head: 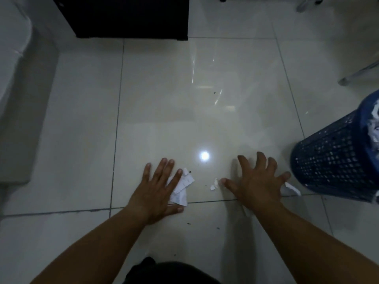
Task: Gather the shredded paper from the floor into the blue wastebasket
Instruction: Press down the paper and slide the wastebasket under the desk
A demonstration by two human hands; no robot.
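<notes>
My left hand [156, 191] lies flat on the pale tiled floor, fingers spread, its fingers resting over a small pile of white paper scraps [181, 190]. My right hand [257, 179] is spread open on the floor to the right. Two tiny white paper bits [214, 184] lie by its thumb tip. A curled paper strip [293, 188] sits beside its little finger. The blue perforated wastebasket [332, 158] stands at the right edge, just beyond my right hand, with white shredded paper [375, 128] showing inside it.
A black cabinet [127, 17] stands at the top of the view. A grey-white ledge [18, 99] runs along the left. Chrome chair legs [356, 75] are at the upper right. Small dark specks dot the floor [205, 99].
</notes>
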